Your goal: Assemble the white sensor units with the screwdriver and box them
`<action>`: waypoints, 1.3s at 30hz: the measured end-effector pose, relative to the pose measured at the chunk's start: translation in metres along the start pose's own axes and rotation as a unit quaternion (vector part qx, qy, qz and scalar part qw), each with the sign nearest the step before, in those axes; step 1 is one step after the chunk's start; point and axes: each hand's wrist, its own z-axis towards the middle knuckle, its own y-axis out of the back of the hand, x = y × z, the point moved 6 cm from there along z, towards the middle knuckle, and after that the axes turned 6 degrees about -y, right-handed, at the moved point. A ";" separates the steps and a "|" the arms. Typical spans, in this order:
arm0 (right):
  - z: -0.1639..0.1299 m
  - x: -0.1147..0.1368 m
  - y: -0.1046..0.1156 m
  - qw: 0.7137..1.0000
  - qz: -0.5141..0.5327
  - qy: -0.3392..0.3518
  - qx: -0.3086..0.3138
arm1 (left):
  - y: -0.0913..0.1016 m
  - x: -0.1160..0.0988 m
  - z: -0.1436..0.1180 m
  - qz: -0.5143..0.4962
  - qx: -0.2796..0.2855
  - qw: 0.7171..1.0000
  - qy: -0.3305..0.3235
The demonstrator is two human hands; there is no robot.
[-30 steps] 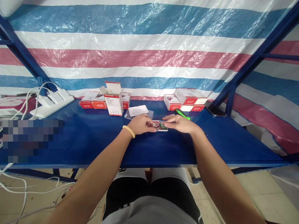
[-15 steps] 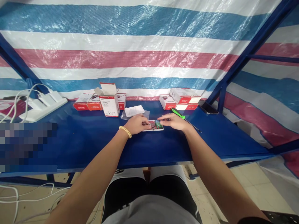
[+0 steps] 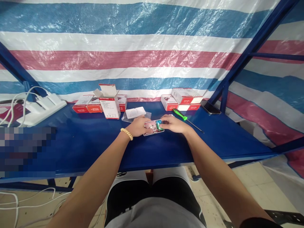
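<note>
The small circuit board (image 3: pixel 154 127) has tipped up off the blue table (image 3: pixel 95 142) since before, at frame centre, pinched at its ends between the left hand (image 3: pixel 139 126) and right hand (image 3: pixel 172 123), seemingly to steady it.

Bright, even daylight glares off my tarp (image 3: pixel 133 41) at 12 o'clock; edges bow, 9 o'clock is pixelated, perhaps masked.

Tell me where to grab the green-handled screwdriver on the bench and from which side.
Grip the green handle of the screwdriver, probably from above: it lies flat on the blue bench, its thin shaft pointing right toward the front edge. The handle is the thick end and lies just beyond the right hand, with boxes close behind it.
</note>
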 end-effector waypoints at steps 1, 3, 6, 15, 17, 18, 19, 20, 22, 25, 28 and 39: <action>0.000 0.000 -0.002 0.999 0.031 -0.005 0.010 | 0.001 0.000 0.000 -0.001 -0.007 1.000 -0.005; 0.001 -0.002 -0.007 0.992 0.119 -0.011 0.028 | 0.004 -0.001 -0.001 -0.005 -0.021 1.000 -0.017; 0.004 -0.003 -0.011 0.978 0.206 -0.003 0.038 | 0.004 -0.001 -0.002 -0.017 -0.023 0.999 -0.042; -0.003 0.001 -0.007 0.987 0.157 0.001 0.022 | 0.004 -0.007 -0.004 -0.039 -0.024 0.997 -0.065; -0.005 0.004 -0.006 0.988 0.148 0.007 0.031 | 0.004 -0.008 -0.004 -0.042 -0.020 0.996 -0.072; -0.005 0.006 -0.006 0.989 0.145 0.013 0.040 | 0.003 -0.008 -0.003 -0.045 -0.015 0.996 -0.074; -0.006 0.007 -0.006 0.989 0.137 0.021 0.048 | 0.002 -0.008 -0.003 -0.047 -0.010 0.996 -0.075; -0.006 0.009 -0.006 0.990 0.126 0.028 0.055 | 0.002 -0.008 -0.003 -0.049 -0.005 0.996 -0.073; -0.005 0.009 -0.006 0.993 0.101 0.031 0.061 | 0.001 -0.006 -0.003 -0.045 0.000 0.997 -0.066; -0.003 0.009 -0.005 0.993 0.092 0.024 0.063 | 0.001 -0.005 -0.003 -0.015 -0.006 0.999 -0.050; -0.003 0.009 -0.005 0.994 0.074 0.033 0.067 | 0.001 -0.004 -0.003 0.019 -0.009 0.999 -0.034; -0.002 -0.003 0.010 0.998 0.015 -0.001 -0.054 | -0.005 0.007 -0.004 0.055 0.002 0.998 0.018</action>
